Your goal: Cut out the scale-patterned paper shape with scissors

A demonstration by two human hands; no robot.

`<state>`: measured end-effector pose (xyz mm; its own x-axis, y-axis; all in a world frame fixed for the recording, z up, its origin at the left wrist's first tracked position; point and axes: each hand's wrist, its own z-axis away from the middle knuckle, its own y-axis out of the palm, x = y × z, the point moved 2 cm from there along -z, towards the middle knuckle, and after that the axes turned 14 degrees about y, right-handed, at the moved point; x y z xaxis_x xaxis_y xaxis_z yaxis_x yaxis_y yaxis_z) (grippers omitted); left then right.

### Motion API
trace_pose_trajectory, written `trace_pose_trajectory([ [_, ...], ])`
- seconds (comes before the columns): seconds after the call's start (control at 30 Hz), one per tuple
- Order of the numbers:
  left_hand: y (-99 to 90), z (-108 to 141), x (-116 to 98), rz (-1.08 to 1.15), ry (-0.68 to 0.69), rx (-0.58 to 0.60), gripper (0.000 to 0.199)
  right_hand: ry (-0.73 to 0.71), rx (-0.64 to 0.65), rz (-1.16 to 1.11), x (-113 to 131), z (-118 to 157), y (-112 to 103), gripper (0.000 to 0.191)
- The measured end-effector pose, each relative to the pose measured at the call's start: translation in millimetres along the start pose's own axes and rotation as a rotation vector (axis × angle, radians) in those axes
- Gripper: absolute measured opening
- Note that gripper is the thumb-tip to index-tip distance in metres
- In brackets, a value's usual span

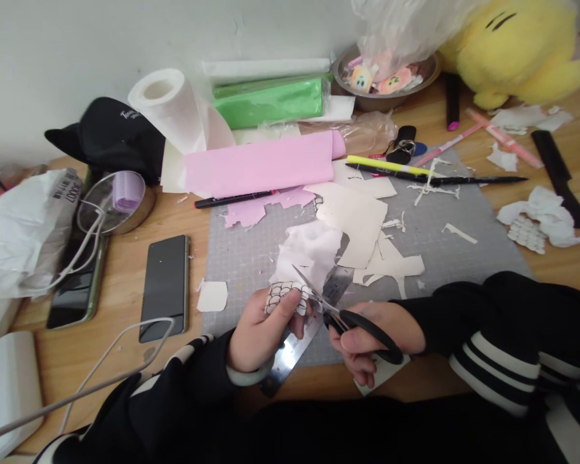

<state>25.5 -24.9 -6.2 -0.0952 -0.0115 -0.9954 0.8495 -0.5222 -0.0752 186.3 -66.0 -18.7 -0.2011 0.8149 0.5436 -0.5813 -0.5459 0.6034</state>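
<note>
My left hand (265, 328) pinches a small piece of white paper (278, 295) with black scale-like lines drawn on it. The fingers of my right hand (367, 335) are wrapped round black-handled scissors (379, 338), whose parted blades lie at the paper's right edge. Beneath my hands a metal ruler (290, 354) rests partly hidden on the grey cutting mat (241, 258). A crumpled white tissue (309, 248) lies just beyond the patterned paper, with cream paper offcuts (360, 222) to its right. Under my right hand a white paper piece (384, 372) pokes out.
Pink sheets (261, 164), a paper roll (164, 106) and a green pack (270, 103) stand behind. Two phones (164, 283) and a cable (120, 341) lie left. Pens (478, 180), a black comb (555, 167), a metal bowl (386, 100) and a yellow plush toy (517, 48) are right.
</note>
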Motion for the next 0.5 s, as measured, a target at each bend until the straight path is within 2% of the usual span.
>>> trace_pose_trajectory([
  [0.23, 0.5, -0.4, -0.4, -0.015, -0.005, -0.004, 0.049, 0.036, -0.022, -0.009, -1.4, -2.6, 0.2, 0.062],
  [0.5, 0.4, -1.1, -1.5, 0.006, 0.002, -0.016, 0.047, -0.012, -0.027, -0.013, -5.0, -3.5, -0.1, 0.053],
])
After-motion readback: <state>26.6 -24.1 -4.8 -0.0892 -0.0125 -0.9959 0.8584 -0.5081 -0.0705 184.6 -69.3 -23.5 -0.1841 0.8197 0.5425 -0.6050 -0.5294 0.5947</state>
